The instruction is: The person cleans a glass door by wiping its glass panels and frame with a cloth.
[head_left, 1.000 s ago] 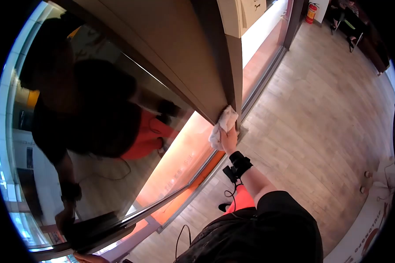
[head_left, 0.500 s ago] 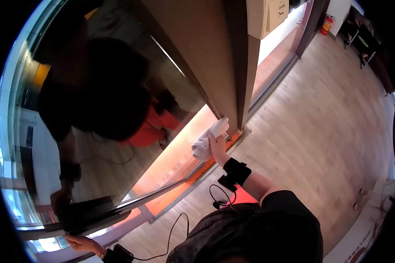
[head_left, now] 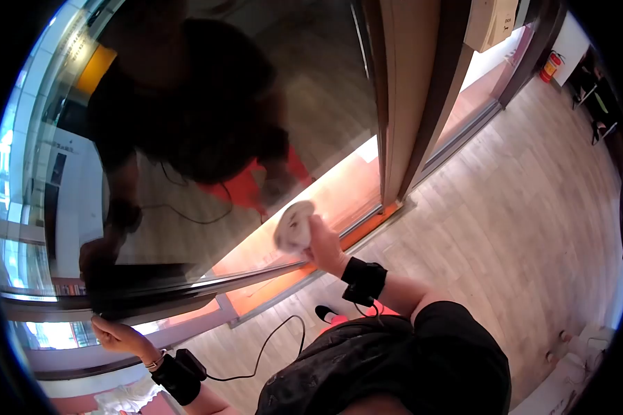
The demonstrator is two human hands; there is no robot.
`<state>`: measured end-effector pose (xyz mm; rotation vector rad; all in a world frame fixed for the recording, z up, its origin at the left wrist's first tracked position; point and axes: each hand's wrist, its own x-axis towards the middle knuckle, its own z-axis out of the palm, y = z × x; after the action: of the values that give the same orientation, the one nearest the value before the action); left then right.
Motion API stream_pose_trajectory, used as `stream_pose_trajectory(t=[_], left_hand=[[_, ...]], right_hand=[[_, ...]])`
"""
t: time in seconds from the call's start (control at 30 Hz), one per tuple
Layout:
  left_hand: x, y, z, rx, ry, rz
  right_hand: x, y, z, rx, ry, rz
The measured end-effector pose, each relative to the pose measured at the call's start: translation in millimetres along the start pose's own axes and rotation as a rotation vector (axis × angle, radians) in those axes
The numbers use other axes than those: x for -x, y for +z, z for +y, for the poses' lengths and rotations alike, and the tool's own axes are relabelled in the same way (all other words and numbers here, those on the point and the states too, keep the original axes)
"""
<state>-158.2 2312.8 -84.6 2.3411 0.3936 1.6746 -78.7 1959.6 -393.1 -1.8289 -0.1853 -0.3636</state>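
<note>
A white cloth (head_left: 295, 227), blurred by motion, lies against the lower part of a dark glass pane (head_left: 256, 138). My right hand (head_left: 325, 246) is closed on it, fingers toward the glass. At the lower left my left hand (head_left: 120, 339) is at the pane's dark edge frame (head_left: 152, 294), its fingers curled at the underside; the fingertips are partly hidden. Each wrist wears a black band, and a black cable (head_left: 259, 356) runs from the left one. The glass reflects the person's dark shape.
A brown door frame (head_left: 408, 90) stands right of the glass, with an orange strip (head_left: 370, 228) at its foot. Beyond the wooden floor (head_left: 491, 242) are a red fire extinguisher (head_left: 552, 66) and a seated person's legs at the upper right. White items lie at the lower right.
My right hand and the cloth have moved left, from the frame's corner onto the glass. My left hand has come further into view. The camera view has shifted, with the door frame now further right.
</note>
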Motion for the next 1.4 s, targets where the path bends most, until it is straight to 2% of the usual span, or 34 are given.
stream_pose_trajectory(t=[0.03,0.1,0.17,0.23,0.3,0.37,0.47,0.5,0.53,0.57,0.67,0.7,0.77,0.9,1.03,1.1,1.13,1.23,1.3,1.37,1.4], left_hand=[[-1.3,-2.2,-4.5,-0.037,0.013,-0.023],[-2.1,-7.8,-6.7,-0.106,0.039,-0.077],[-2.0,-1.9,2.9,-0.078,0.136,-0.027],[2.4,-4.2,-4.7,-0.081,0.168,-0.044],[-2.4,-5.5,-19.3,-0.086,0.175,-0.105],[0.5,-1.3,0.5,-0.060,0.216,-0.071],[-3.7,-3.9,0.9,0.018,0.299,-0.189],[-5.3,-6.7,4.2,0.015,0.327,-0.246],[-3.7,-6.6,15.6,0.005,0.311,-0.221],[-4.6,-4.2,21.8,0.091,0.388,-0.184],[-7.4,-4.4,27.2,0.082,0.487,-0.141],[-7.5,-3.2,27.1,0.086,0.512,-0.124],[-8.8,-5.0,21.0,0.073,0.550,-0.117],[-8.4,-4.0,19.6,0.066,0.546,-0.132],[-6.4,-1.8,19.1,0.105,0.518,-0.134],[-5.2,-0.8,19.3,0.120,0.477,-0.135],[-4.0,-2.0,18.6,0.122,0.450,-0.134],[-5.4,-2.3,17.8,0.110,0.458,-0.155],[-5.1,-5.1,18.6,0.131,0.388,-0.207],[-3.7,-6.1,19.8,0.151,0.366,-0.227],[-3.4,-4.5,20.9,0.160,0.376,-0.216]], right_hand=[[2.3,9.5,-3.3,0.048,-0.064,-0.083],[2.8,14.8,1.0,0.054,-0.061,0.053],[-4.4,4.1,6.1,0.044,-0.020,0.222],[-11.8,-12.5,53.0,0.346,-0.059,0.454],[-37.2,-40.8,24.6,0.019,0.008,0.615],[-50.1,-51.3,43.1,0.256,-0.013,0.708],[-38.9,-9.7,15.0,0.372,-0.149,0.682],[-27.8,16.5,0.6,0.316,-0.131,0.617],[-9.3,47.2,-16.0,0.258,-0.111,0.549],[5.2,71.6,-29.0,0.315,-0.207,0.479],[54.7,142.1,-52.6,0.300,-0.089,0.208],[67.1,153.5,-51.9,0.341,-0.149,0.060],[75.5,172.8,-43.5,0.394,-0.323,-0.036],[66.2,159.9,-22.5,0.318,-0.034,0.180],[12.0,89.1,-33.6,0.289,-0.163,0.562],[-6.8,76.7,-33.0,0.110,-0.122,0.693],[-9.8,77.4,-44.4,0.154,-0.099,0.719],[11.9,111.8,-59.2,0.300,-0.150,0.602],[44.4,152.7,-55.8,0.334,-0.095,0.359],[74.6,182.5,-57.9,0.304,-0.148,0.013],[88.4,202.5,-49.2,0.303,-0.213,-0.075]])
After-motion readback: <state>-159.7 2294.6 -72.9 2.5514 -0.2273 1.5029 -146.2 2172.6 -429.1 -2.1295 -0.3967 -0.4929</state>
